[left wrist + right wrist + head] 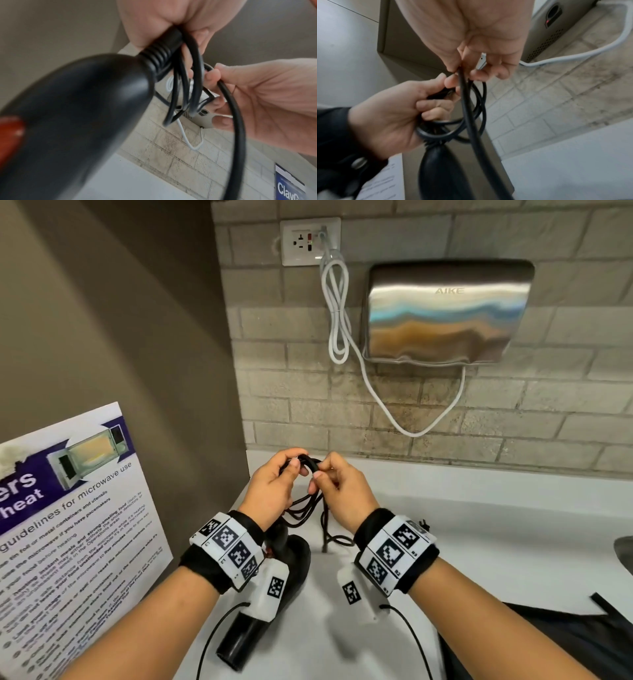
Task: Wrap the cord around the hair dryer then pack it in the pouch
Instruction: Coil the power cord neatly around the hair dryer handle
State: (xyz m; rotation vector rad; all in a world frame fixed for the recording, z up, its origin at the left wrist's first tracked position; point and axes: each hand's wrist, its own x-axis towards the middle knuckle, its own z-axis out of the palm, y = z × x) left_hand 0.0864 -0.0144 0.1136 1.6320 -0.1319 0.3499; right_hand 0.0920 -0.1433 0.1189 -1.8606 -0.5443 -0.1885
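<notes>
My left hand (pixel 274 491) is curled round a bundle of loops of the black cord (pixel 310 508), gripping them together with the ribbed strain relief where the cord leaves the hair dryer (pixel 274 587). My right hand (pixel 337 491) pinches a single strand between thumb and fingertips (pixel 476 75), touching the left hand at the top of the bundle; from that pinch the strand drops away below the hand, so I judge some length is not yet gathered. I cannot see the plug in any view.

The hair dryer hangs from my left grip above the surface (pixel 479 525), near its left edge, handle end up and nozzle pointing down and towards me. From the left wrist view its body fills the near side, with a red switch (pixel 10 135) showing.

As I read it, I am partway through the first step: several loops are collected at the handle end, but they hang as a coil beside the dryer, not wound around it. What is left is taking up the loose strand, securing the coil, then packing.

The dark fabric at the surface's near right corner, which I take to be the pouch (pixel 548 642), lies flat and untouched, well apart from the hands
</notes>
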